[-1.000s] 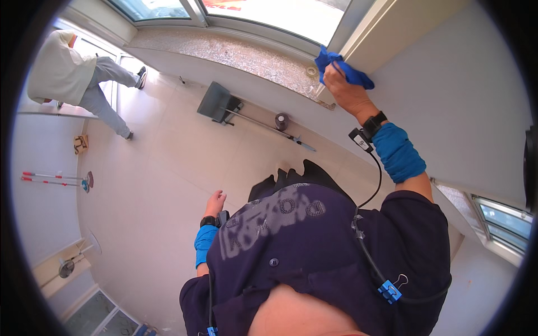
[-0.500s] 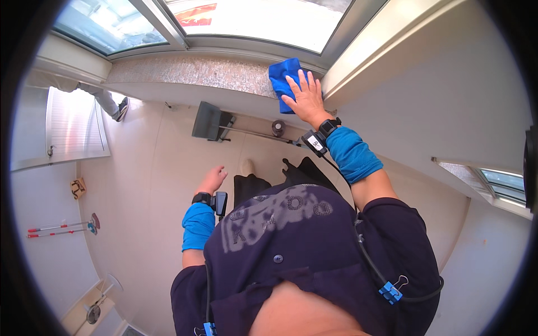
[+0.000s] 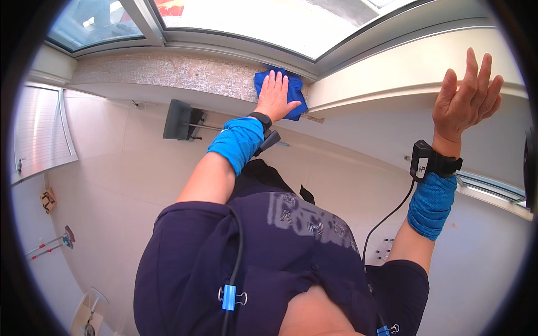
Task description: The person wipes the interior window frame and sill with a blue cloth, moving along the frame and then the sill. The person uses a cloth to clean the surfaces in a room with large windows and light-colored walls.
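Note:
A crumpled blue cloth [image 3: 297, 96] lies at the right end of the speckled stone windowsill [image 3: 168, 70], by the window frame, with one corner hanging over the sill's front edge. My left hand [image 3: 273, 101] presses flat on it, palm down, fingers stretched forward and thumb out to the right. Off to the right, my right hand [image 3: 466, 103] is raised in the air in front of the pale wall ledge. Its fingers are extended and spread, with nothing in them.
Below the sill stands a grey long-handled dustpan [image 3: 178, 120], partly behind my left arm. A pale ribbed door [image 3: 42, 131] is at the far left. A small brown box [image 3: 48, 200] and red-handled cleaning tools [image 3: 49, 245] are by the left wall. Window glass [image 3: 241, 25] rises behind the sill.
My right hand has left the cloth and lifted away to the right. My left hand has come up from beside my body onto the cloth. The person's leg at the left is out of view.

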A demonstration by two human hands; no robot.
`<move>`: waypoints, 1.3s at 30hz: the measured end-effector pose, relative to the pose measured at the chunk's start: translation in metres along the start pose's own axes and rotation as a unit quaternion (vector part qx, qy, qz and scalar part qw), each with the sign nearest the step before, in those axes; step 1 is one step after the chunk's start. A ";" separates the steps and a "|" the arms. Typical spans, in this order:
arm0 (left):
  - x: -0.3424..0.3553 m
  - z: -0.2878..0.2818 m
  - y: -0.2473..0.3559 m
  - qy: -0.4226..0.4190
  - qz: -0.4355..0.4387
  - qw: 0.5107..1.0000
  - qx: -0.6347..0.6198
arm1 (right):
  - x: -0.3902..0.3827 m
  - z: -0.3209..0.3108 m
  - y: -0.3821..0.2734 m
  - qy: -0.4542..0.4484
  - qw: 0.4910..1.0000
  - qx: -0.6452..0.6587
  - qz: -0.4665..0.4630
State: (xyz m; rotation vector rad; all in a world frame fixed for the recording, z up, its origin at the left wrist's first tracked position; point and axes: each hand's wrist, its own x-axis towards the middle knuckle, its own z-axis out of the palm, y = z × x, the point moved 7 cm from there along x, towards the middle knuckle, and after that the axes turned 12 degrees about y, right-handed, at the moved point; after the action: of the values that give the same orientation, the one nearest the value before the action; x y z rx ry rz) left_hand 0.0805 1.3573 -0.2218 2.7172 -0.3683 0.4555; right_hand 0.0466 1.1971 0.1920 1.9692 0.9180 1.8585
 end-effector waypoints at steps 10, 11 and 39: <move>-0.022 0.027 -0.067 -0.019 0.017 0.998 0.060 | -0.014 0.006 0.022 -0.046 0.995 -0.047 -0.079; -0.025 0.023 -0.076 -0.016 0.009 0.997 0.081 | -0.014 0.006 0.023 -0.038 0.995 -0.047 -0.077; -0.065 -0.074 -0.331 0.040 -0.034 0.975 0.217 | -0.015 0.000 0.032 -0.100 0.984 -0.088 -0.119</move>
State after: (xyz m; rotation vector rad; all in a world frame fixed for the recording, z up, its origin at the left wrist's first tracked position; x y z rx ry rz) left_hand 0.1037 1.6972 -0.2807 3.1045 -0.1677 0.6950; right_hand 0.0554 1.1635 0.1990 1.8132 0.8549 1.5237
